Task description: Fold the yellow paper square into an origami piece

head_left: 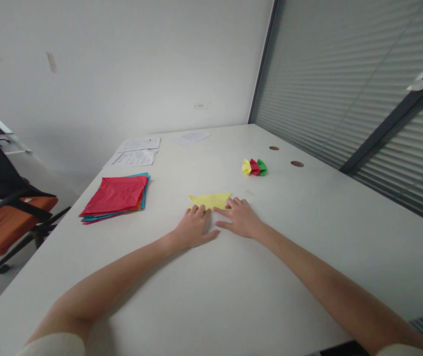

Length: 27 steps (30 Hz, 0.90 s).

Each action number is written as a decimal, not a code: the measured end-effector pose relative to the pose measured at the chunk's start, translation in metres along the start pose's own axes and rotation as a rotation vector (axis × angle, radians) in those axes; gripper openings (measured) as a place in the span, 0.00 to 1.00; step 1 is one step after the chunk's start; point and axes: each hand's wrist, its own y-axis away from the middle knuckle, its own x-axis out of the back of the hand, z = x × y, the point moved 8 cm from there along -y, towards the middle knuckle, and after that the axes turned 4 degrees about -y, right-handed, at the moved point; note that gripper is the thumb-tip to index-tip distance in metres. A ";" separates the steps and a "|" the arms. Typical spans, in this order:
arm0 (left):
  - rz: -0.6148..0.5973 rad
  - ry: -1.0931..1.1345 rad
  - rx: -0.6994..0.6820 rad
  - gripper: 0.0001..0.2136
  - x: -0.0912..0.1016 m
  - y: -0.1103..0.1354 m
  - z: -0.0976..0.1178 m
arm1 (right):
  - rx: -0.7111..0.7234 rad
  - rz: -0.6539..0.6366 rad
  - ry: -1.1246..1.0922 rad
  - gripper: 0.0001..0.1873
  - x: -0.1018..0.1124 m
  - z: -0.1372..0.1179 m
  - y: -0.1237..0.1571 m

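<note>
Both hands lie flat, fingers spread, gripping nothing — the left hand (195, 228) and right hand (240, 217) press the near edge of a yellow paper (210, 200). It is folded into a flat triangle on the white table (307, 247) — between a coloured paper stack (117, 198) and three small folded pieces (254, 167).

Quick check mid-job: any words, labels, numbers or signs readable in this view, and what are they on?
None can be read.
Printed sheets at the table's far left: lines of text, too small and blurred.
Single sheet further back: print also illegible.
Yellow paper under both hands, coloured paper stack and folded pieces: no print visible.
</note>
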 end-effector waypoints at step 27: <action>0.013 -0.061 0.000 0.20 0.002 0.005 -0.011 | 0.151 0.083 -0.152 0.26 -0.004 0.027 0.008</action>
